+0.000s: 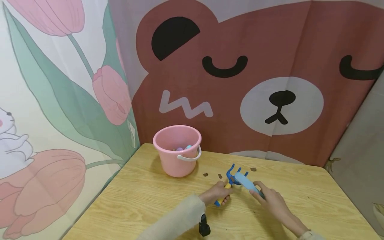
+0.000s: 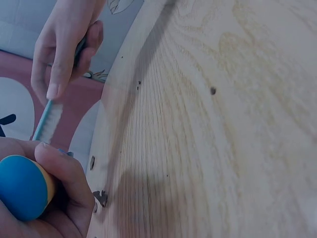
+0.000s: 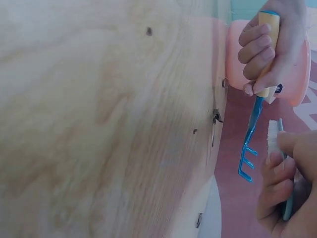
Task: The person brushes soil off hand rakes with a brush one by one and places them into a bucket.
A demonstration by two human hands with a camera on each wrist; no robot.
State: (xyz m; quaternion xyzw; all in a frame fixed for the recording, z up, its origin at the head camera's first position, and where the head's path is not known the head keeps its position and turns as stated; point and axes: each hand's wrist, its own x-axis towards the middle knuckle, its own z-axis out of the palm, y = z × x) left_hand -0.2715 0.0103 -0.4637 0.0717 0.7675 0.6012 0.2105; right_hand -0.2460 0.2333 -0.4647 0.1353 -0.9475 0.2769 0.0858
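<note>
My left hand (image 1: 218, 193) grips the yellow handle of a small blue hand rake (image 3: 252, 124), its fingers wrapped round the grip and its tines pointing away from me in the head view. The handle's blue end cap (image 2: 22, 187) shows large in the left wrist view. In my right hand (image 1: 271, 201) is a light blue brush (image 1: 245, 182) with pale bristles (image 3: 273, 136), held between thumb and fingers. The brush head overlaps the base of the rake's tines in the head view. Both tools are held above the wooden table (image 1: 144, 200).
A pink bucket (image 1: 177, 163) with a white handle stands at the table's back left, with several pastel round things inside. Brown flakes (image 1: 205, 174) lie scattered near the rake, another brown flake (image 1: 253, 169) farther right. A bear-print cloth (image 1: 234, 123) hangs behind the table.
</note>
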